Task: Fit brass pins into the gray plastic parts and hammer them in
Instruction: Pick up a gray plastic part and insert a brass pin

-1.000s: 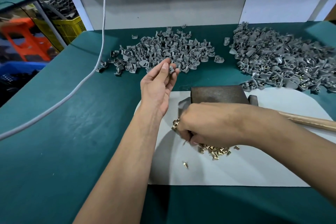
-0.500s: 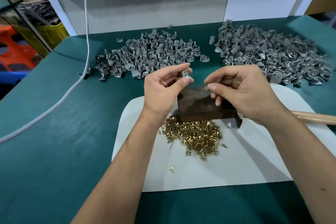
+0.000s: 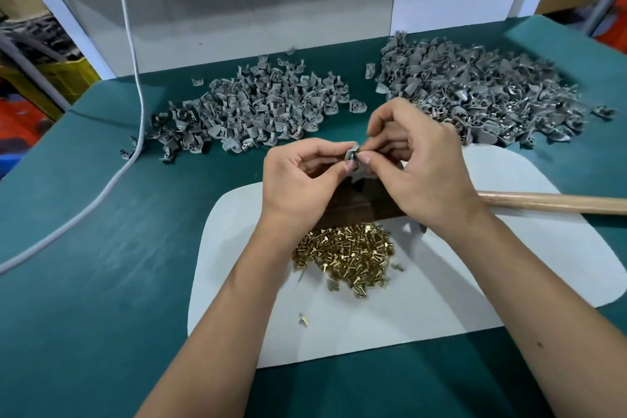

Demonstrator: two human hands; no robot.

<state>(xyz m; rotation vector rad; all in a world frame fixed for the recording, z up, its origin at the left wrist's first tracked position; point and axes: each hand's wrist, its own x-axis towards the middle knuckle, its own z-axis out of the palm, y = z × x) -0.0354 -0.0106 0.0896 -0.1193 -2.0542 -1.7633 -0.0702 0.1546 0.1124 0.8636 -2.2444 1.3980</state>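
My left hand (image 3: 302, 176) pinches a small gray plastic part (image 3: 351, 153) between thumb and fingers, above the dark metal block (image 3: 349, 205). My right hand (image 3: 417, 166) meets it from the right, its thumb and forefinger pinched at the part; any brass pin between them is too small to see. A heap of brass pins (image 3: 346, 256) lies on the white sheet (image 3: 475, 282) just below the block. One stray pin (image 3: 303, 320) lies nearer me. The hammer's wooden handle (image 3: 556, 202) sticks out to the right behind my right wrist.
Two heaps of gray parts lie on the green table: one at back centre (image 3: 251, 112), a bigger one at back right (image 3: 481, 92). A white cable (image 3: 132, 85) runs down the left side. A white panel closes off the back; crates stand beyond the left edge.
My right hand left the pin heap and rose to meet my left hand over the block. Both hands now pinch at the gray part, fingertips touching.
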